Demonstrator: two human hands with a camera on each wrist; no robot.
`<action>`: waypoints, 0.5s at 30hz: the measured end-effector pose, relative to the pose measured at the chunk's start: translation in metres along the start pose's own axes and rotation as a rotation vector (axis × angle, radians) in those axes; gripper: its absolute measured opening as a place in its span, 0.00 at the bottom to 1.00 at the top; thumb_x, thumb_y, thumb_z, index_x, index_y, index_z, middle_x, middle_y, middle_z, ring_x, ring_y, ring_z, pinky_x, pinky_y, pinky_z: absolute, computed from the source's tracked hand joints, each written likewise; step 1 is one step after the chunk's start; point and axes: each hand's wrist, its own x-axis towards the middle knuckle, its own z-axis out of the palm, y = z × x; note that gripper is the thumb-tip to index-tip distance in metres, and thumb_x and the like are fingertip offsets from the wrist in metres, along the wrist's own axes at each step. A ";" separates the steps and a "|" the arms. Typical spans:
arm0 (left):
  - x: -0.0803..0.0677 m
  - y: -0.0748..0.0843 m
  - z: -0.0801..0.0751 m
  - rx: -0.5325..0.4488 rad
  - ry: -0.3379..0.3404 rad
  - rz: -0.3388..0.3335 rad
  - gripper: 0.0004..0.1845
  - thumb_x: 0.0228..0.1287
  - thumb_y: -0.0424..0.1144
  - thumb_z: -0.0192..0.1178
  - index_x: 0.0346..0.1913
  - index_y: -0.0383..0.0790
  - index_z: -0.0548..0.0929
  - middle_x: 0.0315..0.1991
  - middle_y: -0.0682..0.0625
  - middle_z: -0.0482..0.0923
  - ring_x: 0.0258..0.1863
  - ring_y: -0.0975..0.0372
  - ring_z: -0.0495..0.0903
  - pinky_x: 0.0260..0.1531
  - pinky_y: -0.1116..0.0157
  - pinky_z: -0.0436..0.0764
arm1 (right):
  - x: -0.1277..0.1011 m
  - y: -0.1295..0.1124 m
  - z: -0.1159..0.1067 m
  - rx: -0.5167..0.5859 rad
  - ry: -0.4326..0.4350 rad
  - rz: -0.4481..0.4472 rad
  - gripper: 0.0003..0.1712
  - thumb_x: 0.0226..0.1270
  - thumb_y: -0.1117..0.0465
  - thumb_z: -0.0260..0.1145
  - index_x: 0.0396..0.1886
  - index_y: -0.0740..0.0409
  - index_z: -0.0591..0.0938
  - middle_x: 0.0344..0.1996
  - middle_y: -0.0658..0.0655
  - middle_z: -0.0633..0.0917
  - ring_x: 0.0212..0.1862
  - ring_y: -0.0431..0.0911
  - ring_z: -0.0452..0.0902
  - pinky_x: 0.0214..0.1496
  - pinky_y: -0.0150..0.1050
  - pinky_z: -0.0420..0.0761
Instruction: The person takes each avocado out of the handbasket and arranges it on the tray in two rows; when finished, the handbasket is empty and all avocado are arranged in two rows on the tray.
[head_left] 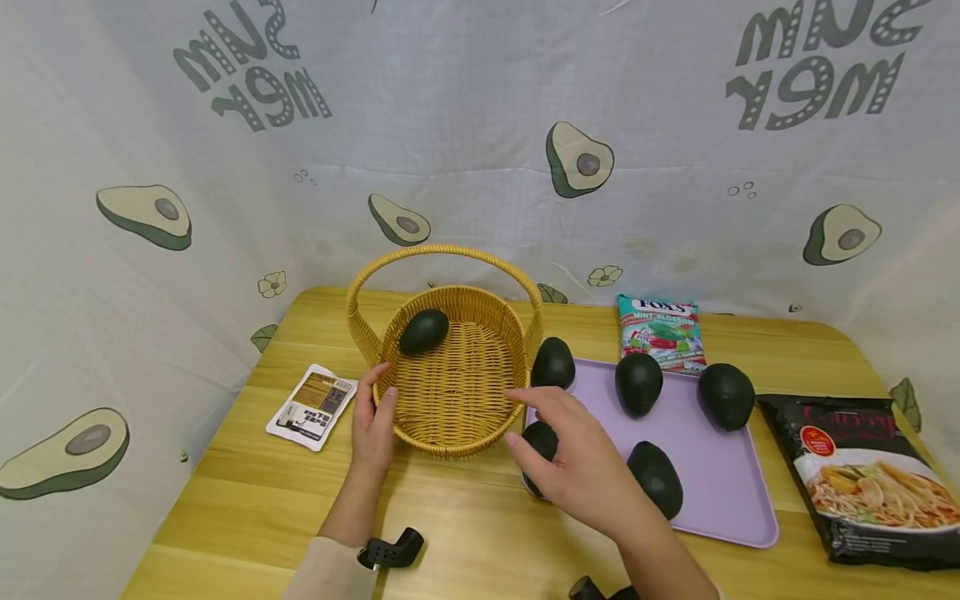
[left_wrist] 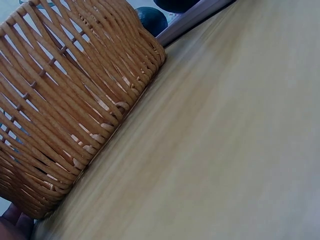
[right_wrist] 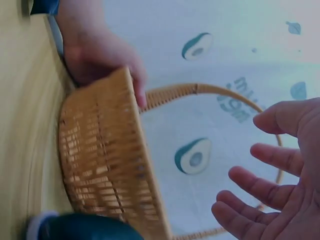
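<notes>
A yellow wicker basket (head_left: 461, 400) with a tall arched handle stands on the table, and one dark green avocado (head_left: 424, 332) lies at its back left. My left hand (head_left: 372, 429) holds the basket's left rim, its thumb at the edge; the right wrist view shows that hand (right_wrist: 102, 57) against the basket wall. Above the gap between basket and tray hovers my right hand (head_left: 581, 467), empty, with fingers spread in the right wrist view. Several avocados (head_left: 656, 479) lie on the lilac tray (head_left: 720, 475); my right hand partly hides one (head_left: 540, 446) at its left edge.
A white and brown packet (head_left: 312, 407) lies left of the basket. Behind the tray is a Fox's candy bag (head_left: 662, 333); right of it lies a black noodle packet (head_left: 862, 483). A printed curtain (head_left: 480, 150) hangs behind the wooden table (head_left: 247, 500).
</notes>
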 end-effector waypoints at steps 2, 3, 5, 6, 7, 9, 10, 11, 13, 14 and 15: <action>0.000 0.000 0.000 0.001 -0.004 0.003 0.22 0.77 0.31 0.45 0.71 0.31 0.67 0.75 0.40 0.62 0.75 0.54 0.59 0.65 0.76 0.61 | 0.006 -0.004 0.008 0.014 -0.011 0.009 0.27 0.66 0.57 0.73 0.65 0.44 0.79 0.59 0.45 0.81 0.61 0.42 0.77 0.60 0.50 0.80; -0.001 0.000 0.000 0.003 -0.006 0.004 0.22 0.77 0.32 0.45 0.71 0.31 0.67 0.76 0.40 0.62 0.75 0.54 0.59 0.66 0.75 0.61 | 0.009 -0.006 0.012 0.019 -0.011 0.009 0.27 0.66 0.56 0.73 0.64 0.45 0.79 0.59 0.45 0.81 0.62 0.42 0.77 0.61 0.51 0.80; -0.001 -0.001 0.000 0.006 -0.006 0.000 0.22 0.77 0.32 0.45 0.71 0.32 0.67 0.76 0.41 0.62 0.76 0.54 0.58 0.68 0.72 0.60 | 0.015 -0.010 0.019 0.028 -0.009 0.009 0.26 0.67 0.56 0.72 0.64 0.45 0.80 0.59 0.46 0.82 0.63 0.43 0.76 0.62 0.52 0.79; -0.001 0.000 0.000 0.009 -0.007 0.000 0.22 0.78 0.32 0.45 0.71 0.32 0.67 0.76 0.41 0.62 0.76 0.54 0.58 0.68 0.71 0.60 | 0.018 -0.012 0.022 0.028 -0.008 0.009 0.25 0.67 0.56 0.72 0.63 0.45 0.80 0.59 0.47 0.82 0.63 0.44 0.76 0.63 0.53 0.79; -0.001 -0.001 0.000 0.010 -0.007 -0.002 0.22 0.78 0.32 0.45 0.71 0.32 0.67 0.76 0.41 0.62 0.76 0.54 0.58 0.68 0.70 0.59 | 0.022 -0.013 0.026 0.029 -0.005 0.005 0.25 0.67 0.56 0.72 0.63 0.46 0.81 0.59 0.48 0.82 0.63 0.45 0.77 0.63 0.53 0.79; -0.001 -0.001 0.000 0.010 -0.006 -0.002 0.22 0.78 0.32 0.45 0.71 0.32 0.67 0.76 0.41 0.62 0.76 0.54 0.58 0.68 0.70 0.60 | 0.028 -0.017 0.033 0.025 0.001 0.003 0.25 0.67 0.56 0.72 0.63 0.48 0.81 0.59 0.49 0.82 0.64 0.46 0.77 0.63 0.52 0.79; -0.001 -0.001 0.000 0.010 -0.004 -0.002 0.22 0.77 0.32 0.46 0.71 0.33 0.68 0.75 0.41 0.62 0.75 0.53 0.59 0.67 0.71 0.61 | 0.032 -0.018 0.036 0.024 0.000 0.009 0.24 0.67 0.55 0.71 0.63 0.48 0.81 0.60 0.49 0.82 0.64 0.46 0.77 0.64 0.51 0.79; -0.001 -0.001 0.000 0.011 -0.004 0.000 0.22 0.77 0.32 0.46 0.70 0.33 0.68 0.75 0.40 0.63 0.74 0.53 0.60 0.66 0.73 0.62 | 0.035 -0.020 0.039 0.025 0.001 0.013 0.24 0.68 0.55 0.71 0.63 0.49 0.81 0.60 0.49 0.82 0.64 0.45 0.77 0.63 0.50 0.79; -0.001 -0.001 -0.001 0.010 -0.003 0.008 0.22 0.77 0.32 0.46 0.70 0.32 0.68 0.74 0.40 0.63 0.73 0.52 0.61 0.63 0.76 0.63 | 0.043 -0.022 0.046 0.028 0.002 0.030 0.24 0.68 0.55 0.70 0.63 0.49 0.81 0.60 0.50 0.82 0.64 0.45 0.77 0.63 0.49 0.79; -0.001 -0.001 -0.001 0.010 -0.002 0.012 0.22 0.77 0.32 0.46 0.70 0.32 0.68 0.74 0.39 0.64 0.72 0.51 0.62 0.62 0.77 0.64 | 0.047 -0.024 0.049 0.031 0.002 0.042 0.24 0.69 0.55 0.70 0.64 0.48 0.81 0.60 0.49 0.82 0.64 0.45 0.77 0.63 0.49 0.79; 0.000 -0.001 -0.001 0.009 -0.001 0.017 0.22 0.77 0.32 0.46 0.70 0.31 0.67 0.73 0.39 0.64 0.72 0.51 0.62 0.61 0.78 0.65 | 0.052 -0.025 0.053 0.032 0.003 0.052 0.24 0.69 0.55 0.69 0.64 0.49 0.81 0.60 0.50 0.82 0.64 0.46 0.77 0.63 0.50 0.79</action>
